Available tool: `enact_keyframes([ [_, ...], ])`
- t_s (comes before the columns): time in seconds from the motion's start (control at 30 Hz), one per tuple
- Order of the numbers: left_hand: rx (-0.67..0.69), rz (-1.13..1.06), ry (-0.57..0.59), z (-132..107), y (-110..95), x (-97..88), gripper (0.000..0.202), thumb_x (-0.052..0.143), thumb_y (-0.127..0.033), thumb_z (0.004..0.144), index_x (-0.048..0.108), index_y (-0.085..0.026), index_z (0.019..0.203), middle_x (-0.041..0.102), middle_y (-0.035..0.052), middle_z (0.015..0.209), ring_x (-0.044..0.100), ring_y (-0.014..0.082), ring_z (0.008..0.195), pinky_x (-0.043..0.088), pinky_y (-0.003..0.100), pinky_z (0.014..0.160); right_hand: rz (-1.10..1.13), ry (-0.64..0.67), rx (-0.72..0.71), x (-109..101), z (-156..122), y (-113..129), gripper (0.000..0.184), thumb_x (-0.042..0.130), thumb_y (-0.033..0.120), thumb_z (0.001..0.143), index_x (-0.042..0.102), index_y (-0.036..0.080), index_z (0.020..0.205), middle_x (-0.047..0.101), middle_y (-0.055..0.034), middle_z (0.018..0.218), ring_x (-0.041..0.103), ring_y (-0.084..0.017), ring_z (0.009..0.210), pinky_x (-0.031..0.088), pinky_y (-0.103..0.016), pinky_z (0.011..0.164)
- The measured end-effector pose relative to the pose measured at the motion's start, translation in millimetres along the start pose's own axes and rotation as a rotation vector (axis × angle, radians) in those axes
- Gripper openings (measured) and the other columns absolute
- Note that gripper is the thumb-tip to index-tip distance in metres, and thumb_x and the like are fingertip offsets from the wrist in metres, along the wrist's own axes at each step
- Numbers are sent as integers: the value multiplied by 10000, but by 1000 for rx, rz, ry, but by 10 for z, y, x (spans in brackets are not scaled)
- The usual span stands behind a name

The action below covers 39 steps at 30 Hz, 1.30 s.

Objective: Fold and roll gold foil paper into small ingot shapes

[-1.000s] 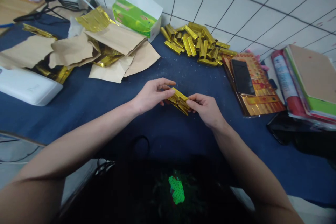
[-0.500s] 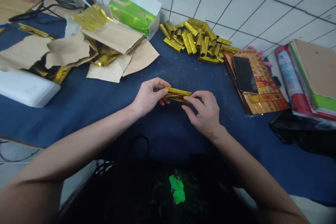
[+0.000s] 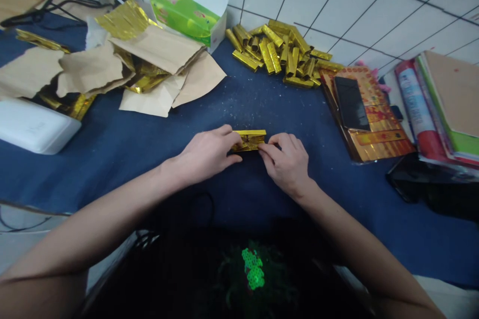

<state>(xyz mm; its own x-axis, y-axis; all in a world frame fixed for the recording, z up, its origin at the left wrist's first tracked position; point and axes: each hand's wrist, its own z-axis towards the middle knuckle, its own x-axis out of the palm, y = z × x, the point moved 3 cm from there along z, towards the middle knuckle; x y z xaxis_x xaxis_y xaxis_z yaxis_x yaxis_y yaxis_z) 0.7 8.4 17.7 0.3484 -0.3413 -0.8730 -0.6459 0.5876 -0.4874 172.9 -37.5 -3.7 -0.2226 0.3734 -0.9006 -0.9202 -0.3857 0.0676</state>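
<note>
Between my hands, over the dark blue tabletop [image 3: 239, 104], is a small folded piece of gold foil paper [image 3: 251, 140], its long open side facing me. My left hand [image 3: 209, 153] grips its left end, with the thumb below and the fingers over the top. At the right end my right hand [image 3: 288, 159] pinches the lower edge between thumb and fingertips. Farther back, near the wall, lies a heap of folded gold paper pieces [image 3: 277, 52], several of them hollow and box-like.
Torn brown paper [image 3: 159, 47] with gold sheets lies at the left, beside a white power bank-like block [image 3: 37, 127]. A green tissue box [image 3: 185, 12] stands against the tiled wall. On the right are a phone [image 3: 352, 103] on a gold-patterned stack and a pile of folders [image 3: 452, 99].
The gold paper has come slightly nearer me and turned level, its open side now facing up toward me. My left hand has rolled over, with its fingers on top.
</note>
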Motion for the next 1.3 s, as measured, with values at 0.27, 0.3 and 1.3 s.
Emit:
enact_keyframes([
  [0.27,7,33,-5,44,72,133,154,460,-174,838,601,-161,898,587,47,907,586,164,817,472,286,726,305,30,31,48,-3,-44,120,523,201,824,635,183,866,642,-53,825,539,-184,769,431,-328,690],
  [0.3,-1,-10,-18,48,87,129,151,473,-175,833,612,-162,888,590,43,897,587,158,809,471,284,737,358,27,57,51,-2,-63,112,527,200,821,633,186,855,642,-51,823,547,-182,773,440,-331,705],
  [1.3,-246,-102,-59,52,185,102,182,478,-309,804,616,-194,778,626,23,761,547,151,655,403,276,597,741,168,477,146,46,-183,95,577,260,765,658,211,778,629,0,748,566,-146,668,456,-311,653],
])
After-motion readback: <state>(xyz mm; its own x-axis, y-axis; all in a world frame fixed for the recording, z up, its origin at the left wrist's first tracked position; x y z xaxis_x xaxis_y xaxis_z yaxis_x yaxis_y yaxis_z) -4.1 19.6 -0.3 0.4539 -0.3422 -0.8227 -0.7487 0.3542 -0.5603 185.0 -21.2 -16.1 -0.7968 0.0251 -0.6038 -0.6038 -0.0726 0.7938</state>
